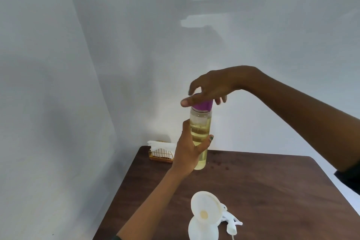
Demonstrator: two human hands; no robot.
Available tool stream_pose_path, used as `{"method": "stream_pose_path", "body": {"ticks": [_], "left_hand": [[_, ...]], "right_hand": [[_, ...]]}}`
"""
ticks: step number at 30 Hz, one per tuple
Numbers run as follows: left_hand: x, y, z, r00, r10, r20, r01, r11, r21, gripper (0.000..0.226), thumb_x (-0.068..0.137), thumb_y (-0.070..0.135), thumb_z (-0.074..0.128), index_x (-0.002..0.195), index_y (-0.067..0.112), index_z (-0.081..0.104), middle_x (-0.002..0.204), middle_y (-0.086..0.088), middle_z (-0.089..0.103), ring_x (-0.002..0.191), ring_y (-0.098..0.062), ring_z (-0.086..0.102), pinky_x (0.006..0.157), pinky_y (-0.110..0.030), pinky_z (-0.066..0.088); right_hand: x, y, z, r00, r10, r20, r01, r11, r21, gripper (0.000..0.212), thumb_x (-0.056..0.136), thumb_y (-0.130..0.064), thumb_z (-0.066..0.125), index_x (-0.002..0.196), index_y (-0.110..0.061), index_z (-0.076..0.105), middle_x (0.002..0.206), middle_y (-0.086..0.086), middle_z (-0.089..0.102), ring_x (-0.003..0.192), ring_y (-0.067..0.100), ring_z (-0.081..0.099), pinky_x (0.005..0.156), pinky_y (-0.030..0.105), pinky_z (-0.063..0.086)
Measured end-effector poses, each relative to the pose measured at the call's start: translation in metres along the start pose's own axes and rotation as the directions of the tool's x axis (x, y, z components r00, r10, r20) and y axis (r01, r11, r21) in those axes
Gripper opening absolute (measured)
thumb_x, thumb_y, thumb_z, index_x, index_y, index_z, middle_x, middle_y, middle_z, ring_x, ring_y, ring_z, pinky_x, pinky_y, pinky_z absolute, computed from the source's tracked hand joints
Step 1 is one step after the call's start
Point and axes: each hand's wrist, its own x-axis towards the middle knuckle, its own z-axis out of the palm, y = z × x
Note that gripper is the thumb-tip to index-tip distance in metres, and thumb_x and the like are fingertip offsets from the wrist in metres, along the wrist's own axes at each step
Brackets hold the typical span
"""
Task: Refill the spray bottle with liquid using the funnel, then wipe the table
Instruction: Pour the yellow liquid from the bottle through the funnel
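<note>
Below our hands: white plastic funnel point(205, 211) seated in white spray bottle point(202, 230), ready for pour; trigger head point(231, 224) beside. Left hand point(187, 154) grips clear bottle of yellow liquid point(200, 134), steadying; right hand point(210, 88) pinches purple cap point(202, 105), likely twisting. Beyond: tissues in gold wire holder point(160, 151).

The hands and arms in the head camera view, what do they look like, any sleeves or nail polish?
Both forearms are bare. A dark sleeve edge shows high on the right arm, another dark bit at the left arm's lower edge. The left hand has dark green polish on a fingernail. No rings or watch visible.
</note>
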Motion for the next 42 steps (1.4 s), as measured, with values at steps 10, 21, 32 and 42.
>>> {"method": "stream_pose_path", "body": {"ticks": [10, 21, 32, 42], "left_hand": [[0.002, -0.004, -0.001, 1.0, 0.002, 0.01, -0.002, 1.0, 0.001, 0.045, 0.085, 0.037, 0.066, 0.112, 0.044, 0.031, 0.103, 0.026, 0.05, 0.094, 0.001, 0.059, 0.076, -0.008, 0.049], [0.004, -0.01, 0.0, 1.0, 0.003, 0.009, -0.003, 1.0, 0.02, 0.052, 0.084, 0.039, 0.067, 0.12, 0.037, 0.03, 0.105, 0.023, 0.049, 0.095, -0.003, 0.059, 0.074, -0.006, 0.048], [0.003, -0.015, 0.001, 1.0, -0.003, -0.005, 0.003, 1.0, 0.01, 0.052, 0.085, 0.036, 0.067, 0.121, 0.035, 0.029, 0.109, 0.019, 0.05, 0.096, -0.005, 0.059, 0.076, -0.006, 0.048], [0.001, -0.024, 0.003, 1.0, 0.016, -0.001, -0.017, 0.998, -0.062, 0.055, 0.081, 0.04, 0.068, 0.121, 0.037, 0.031, 0.114, 0.014, 0.054, 0.104, -0.011, 0.061, 0.086, -0.018, 0.051]], "right_hand": [[0.006, 0.005, -0.003, 0.97, -0.239, 0.042, 0.238, 0.971, 0.038, 0.032, 0.073, -0.013, 0.077, 0.101, -0.022, 0.065, 0.112, -0.004, 0.059, 0.098, 0.021, 0.061, 0.075, 0.032, 0.053], [0.014, 0.007, 0.005, 0.999, -0.003, -0.05, 0.001, 0.999, -0.038, 0.039, 0.08, -0.05, 0.064, 0.097, -0.016, 0.059, 0.091, 0.009, 0.066, 0.064, 0.023, 0.066, 0.053, 0.024, 0.049], [0.006, 0.025, 0.0, 0.977, -0.193, -0.095, 0.212, 0.938, 0.276, 0.034, 0.078, -0.019, 0.076, 0.109, -0.024, 0.063, 0.111, 0.0, 0.058, 0.07, 0.007, 0.064, 0.058, 0.015, 0.05], [-0.002, 0.056, 0.028, 0.949, -0.063, -0.308, 0.232, 0.803, 0.55, 0.035, 0.075, -0.029, 0.076, 0.106, -0.019, 0.063, 0.091, 0.002, 0.065, 0.068, 0.0, 0.058, 0.063, 0.016, 0.048]]}}
